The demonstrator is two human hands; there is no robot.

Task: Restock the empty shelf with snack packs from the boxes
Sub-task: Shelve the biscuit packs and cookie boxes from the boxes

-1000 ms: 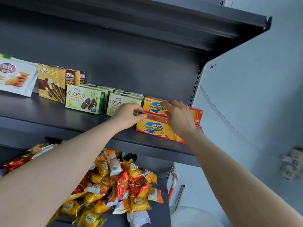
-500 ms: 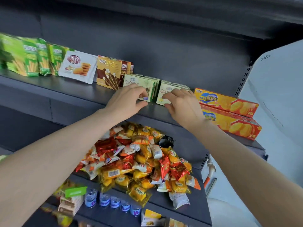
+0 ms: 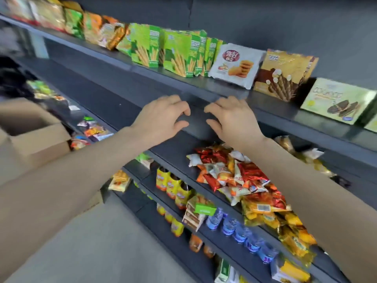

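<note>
My left hand [image 3: 161, 117] and my right hand [image 3: 232, 117] hover side by side in front of the dark shelf's front edge [image 3: 195, 103], fingers loosely curled, holding nothing. On that shelf stand green stick-biscuit boxes [image 3: 179, 52], a white cookie pack [image 3: 236, 66], a brown wafer-roll box [image 3: 283, 74] and a pale green Cookico box [image 3: 336, 101]. An open cardboard box [image 3: 34, 137] sits at the left, its inside hidden. The shelf below has a bare stretch [image 3: 114, 103] on its left.
A heap of red, orange and yellow snack packs [image 3: 240, 178] lies on the shelf under my hands. Lower shelves carry yellow pouches [image 3: 173, 184] and small water bottles [image 3: 238, 229]. Grey floor [image 3: 102, 242] spreads at the bottom left. More bags fill the top left shelf [image 3: 61, 19].
My view has swung left and down. Both hands have left the Zecheese and Cookico boxes and slid left along the shelf edge; both are empty.
</note>
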